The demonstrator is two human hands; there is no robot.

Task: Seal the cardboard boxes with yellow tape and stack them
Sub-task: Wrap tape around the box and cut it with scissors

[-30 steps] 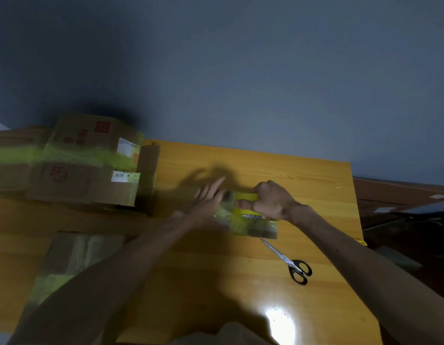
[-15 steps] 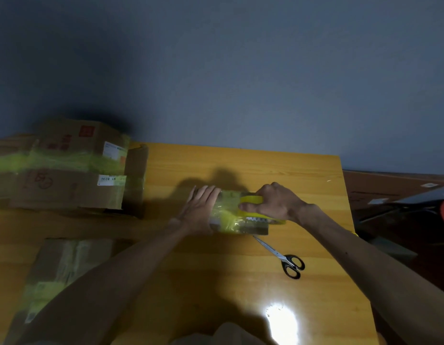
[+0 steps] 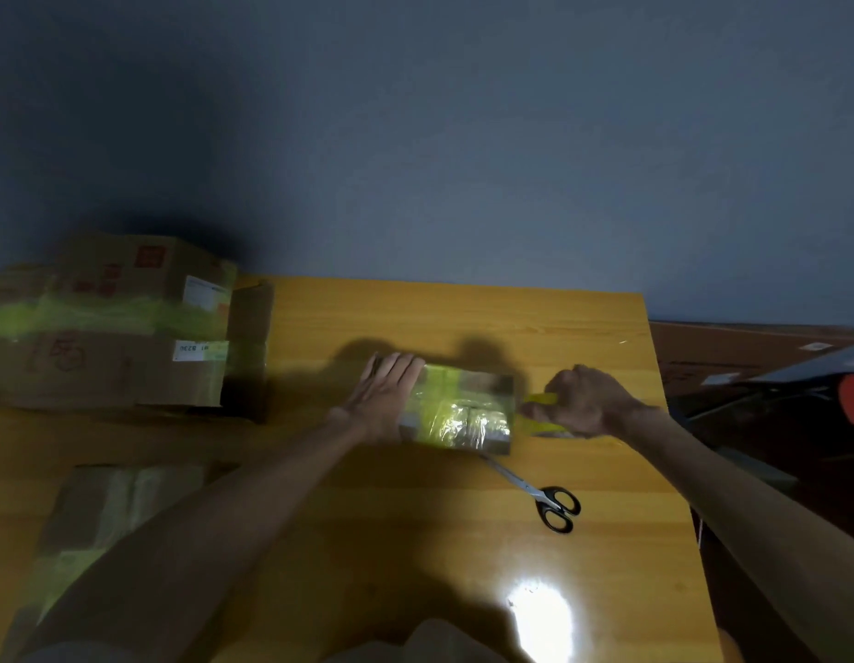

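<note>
A small cardboard box [image 3: 468, 413] covered in shiny yellow tape lies on the wooden table [image 3: 463, 313] in the middle. My left hand [image 3: 384, 399] presses flat on its left end with straight fingers. My right hand [image 3: 583, 401] is just right of the box, its fingers curled round a yellow tape roll [image 3: 542, 413], which is mostly hidden. A stretch of tape seems to run from the roll to the box.
Larger taped cardboard boxes [image 3: 114, 327] are stacked at the back left. Another taped box [image 3: 104, 509] lies at the front left under my left forearm. Black-handled scissors [image 3: 544, 497] lie right of centre. Dark clutter sits beyond the table's right edge.
My right hand has pulled the tape roll rightward off the top of the small box to its right side. My left hand has settled flat on the box's left end.
</note>
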